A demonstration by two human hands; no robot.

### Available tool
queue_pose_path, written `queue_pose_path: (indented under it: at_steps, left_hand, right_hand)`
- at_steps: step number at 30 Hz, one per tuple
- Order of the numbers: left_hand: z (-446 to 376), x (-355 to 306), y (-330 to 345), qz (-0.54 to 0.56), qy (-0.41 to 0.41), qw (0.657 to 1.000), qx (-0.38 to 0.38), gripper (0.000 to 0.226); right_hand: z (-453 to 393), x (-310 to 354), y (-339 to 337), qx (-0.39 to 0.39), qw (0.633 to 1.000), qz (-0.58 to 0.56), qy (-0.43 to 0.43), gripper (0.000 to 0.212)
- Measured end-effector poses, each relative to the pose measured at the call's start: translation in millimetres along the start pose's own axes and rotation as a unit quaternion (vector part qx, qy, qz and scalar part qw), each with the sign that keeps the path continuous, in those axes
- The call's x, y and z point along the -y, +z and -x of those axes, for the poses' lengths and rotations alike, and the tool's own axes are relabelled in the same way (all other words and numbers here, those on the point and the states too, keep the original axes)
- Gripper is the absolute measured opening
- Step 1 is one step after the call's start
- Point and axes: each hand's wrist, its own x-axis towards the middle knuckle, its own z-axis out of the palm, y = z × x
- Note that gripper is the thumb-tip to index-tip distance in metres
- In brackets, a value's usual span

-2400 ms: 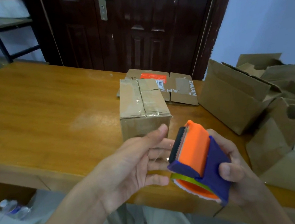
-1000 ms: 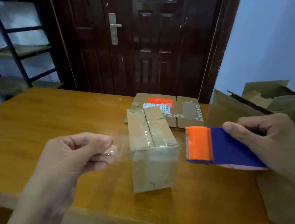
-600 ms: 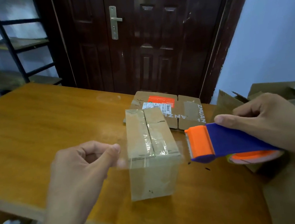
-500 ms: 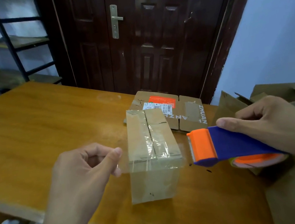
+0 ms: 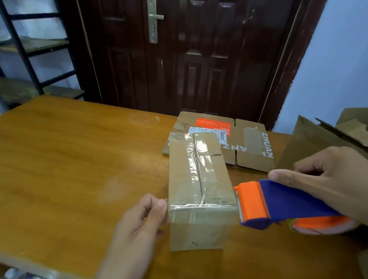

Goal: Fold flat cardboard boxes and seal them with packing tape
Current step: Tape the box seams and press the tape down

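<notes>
Here my left hand (image 5: 139, 219) pinches the clear tape end (image 5: 167, 206) against the left edge of the folded box (image 5: 199, 191), which stands mid-table (image 5: 52, 169). The strip crosses its near top edge. My right hand (image 5: 333, 184) grips the tape dispenser (image 5: 279, 201) just beside the box.

box (image 5: 199, 191) mid-surface (image 5: 52, 172) | flat cardboard (image 5: 245, 145) just behind it | left hand (image 5: 138, 226) at box's left | tape dispenser (image 5: 279, 201) at its right | open boxes (image 5: 343, 138) far right
</notes>
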Motion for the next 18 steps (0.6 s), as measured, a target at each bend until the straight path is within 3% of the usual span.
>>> queue_pose_path:
  at_steps: [3,6,10,13,18]
  left_hand:
    - [-4,11,11,0.01,0.013,0.999,-0.041,0.044]
    - [-7,21,25,0.092,0.001,0.992,-0.091,0.043]
    - [-5,26,49,0.199,-0.069,0.964,-0.161,0.014]
    - [-5,23,56,0.253,-0.063,0.952,-0.161,0.019]
    - [-13,16,43,0.178,-0.017,0.971,-0.16,0.026]
  right_hand:
    - [2,-6,9,-0.008,1.0,-0.015,0.004,0.053]
    - [4,-9,18,-0.015,1.0,-0.02,0.006,0.059]
    - [4,-12,27,-0.03,0.999,-0.013,0.017,0.061]
    - [3,-13,32,-0.032,0.999,-0.021,0.018,0.067]
    - [1,-12,32,-0.036,0.999,-0.007,0.028,0.07]
